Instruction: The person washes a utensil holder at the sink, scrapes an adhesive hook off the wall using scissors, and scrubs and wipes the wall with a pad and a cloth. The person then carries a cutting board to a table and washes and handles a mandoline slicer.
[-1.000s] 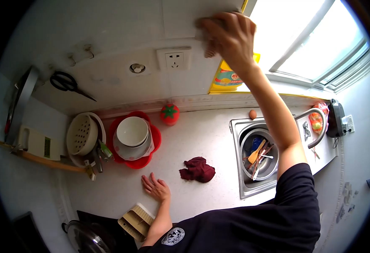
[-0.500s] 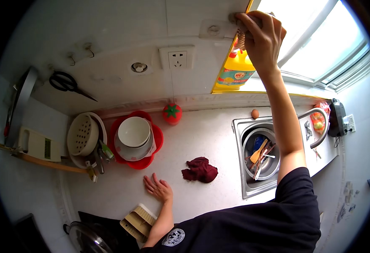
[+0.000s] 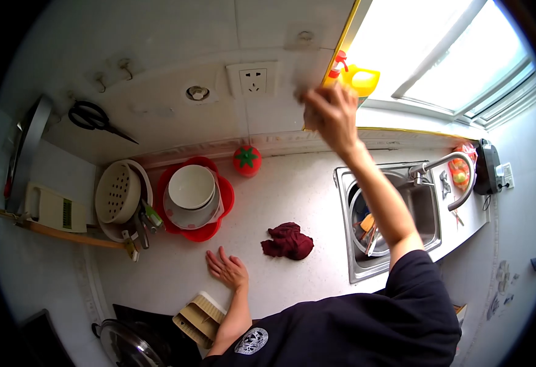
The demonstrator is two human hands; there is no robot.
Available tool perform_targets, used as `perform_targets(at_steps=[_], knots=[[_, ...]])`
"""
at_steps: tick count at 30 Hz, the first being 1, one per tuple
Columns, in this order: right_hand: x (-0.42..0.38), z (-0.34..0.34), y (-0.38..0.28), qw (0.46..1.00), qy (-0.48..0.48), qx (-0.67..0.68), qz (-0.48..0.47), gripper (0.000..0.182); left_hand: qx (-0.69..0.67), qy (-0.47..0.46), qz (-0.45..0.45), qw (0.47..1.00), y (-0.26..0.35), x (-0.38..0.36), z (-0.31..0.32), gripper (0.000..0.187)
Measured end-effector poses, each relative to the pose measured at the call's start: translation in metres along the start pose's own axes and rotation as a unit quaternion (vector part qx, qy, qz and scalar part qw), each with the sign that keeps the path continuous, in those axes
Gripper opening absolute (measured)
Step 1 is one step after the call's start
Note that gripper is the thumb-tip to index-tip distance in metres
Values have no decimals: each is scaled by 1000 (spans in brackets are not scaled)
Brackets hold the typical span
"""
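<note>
Yellow bottle (image 3: 362, 79) is partly hidden behind the right hand (image 3: 334, 113) (itself blurred).

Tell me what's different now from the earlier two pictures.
The right hand has come down the wall from the window edge, now lower beside the yellow bottle; blur hides what it holds. The forearm swung left, uncovering the base of the tap. No new grasp or release is discernible. Unchanged: left hand flat on the worktop, dark red cloth, white bowl.
</note>
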State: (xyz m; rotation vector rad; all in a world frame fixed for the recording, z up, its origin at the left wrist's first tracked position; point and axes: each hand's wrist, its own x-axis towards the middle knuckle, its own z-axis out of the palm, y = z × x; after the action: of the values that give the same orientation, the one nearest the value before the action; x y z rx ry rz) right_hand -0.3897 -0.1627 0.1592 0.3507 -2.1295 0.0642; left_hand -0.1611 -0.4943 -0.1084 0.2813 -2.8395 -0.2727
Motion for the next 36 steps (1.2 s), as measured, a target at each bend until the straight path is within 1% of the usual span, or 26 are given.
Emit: perform_targets(at_steps=[1,2,3,4,5,7,8,10,11,13,14,15,16,17,18,19,20,22,24,27,30,33,36], knots=[[-27,3,-10,998,-37,35,29,15,0,0,0,1000,1,0,0,45],[-65,8,-15,992,-80,74,59,17,2,5,1,1000,1,0,2,45],[-96,5,-27,980,-118,112,113,24,6,10,3,1000,0,0,5,45],[-129,6,-34,971,-146,123,146,31,11,13,5,1000,-2,-1,6,45],[-161,6,-41,957,-191,120,184,36,9,11,7,1000,-1,0,5,44],[-218,14,-53,939,-221,109,238,36,9,6,10,1000,0,-1,2,44],[-242,17,-57,922,-256,98,272,39,4,15,14,1000,1,-2,3,43],[-276,24,-65,922,-254,42,289,46,-3,35,22,999,1,-2,3,41],[-289,27,-69,906,-269,50,323,53,-53,26,12,998,2,2,3,40],[-298,30,-74,909,-243,39,337,55,-155,5,-11,988,18,7,-10,38],[-301,33,-75,910,-230,35,343,55,-222,0,4,975,32,15,-15,33],[-300,35,-75,907,-230,37,350,55,-288,-7,17,957,62,35,-31,29],[-298,36,-75,904,-231,38,357,55,-447,-72,-34,891,101,61,-54,24],[-297,35,-75,900,-234,37,365,55,-590,-135,-85,792,141,90,-81,19],[-298,33,-76,897,-241,37,369,54,-655,-182,-49,732,172,118,-102,19],[-297,35,-75,895,-242,35,372,54,-702,-213,9,679,202,146,-124,25],[-296,36,-74,894,-244,33,374,53,-728,-241,19,641,229,171,-138,30],[-296,34,-74,888,-252,39,382,53,-798,-289,17,528,274,215,-163,32],[-292,35,-71,883,-259,42,389,53,-862,-315,-1,397,310,246,-179,33],[-291,35,-71,873,-276,45,400,53,-899,-356,-62,248,334,265,-185,37],[-291,36,-70,869,-280,48,405,54,-915,-345,-107,183,338,263,-188,38],[-288,35,-70,866,-284,51,408,56,-932,-325,-130,98,336,263,-195,41],[-288,35,-70,865,-289,50,408,55,-930,-329,-135,91,333,264,-197,42]])
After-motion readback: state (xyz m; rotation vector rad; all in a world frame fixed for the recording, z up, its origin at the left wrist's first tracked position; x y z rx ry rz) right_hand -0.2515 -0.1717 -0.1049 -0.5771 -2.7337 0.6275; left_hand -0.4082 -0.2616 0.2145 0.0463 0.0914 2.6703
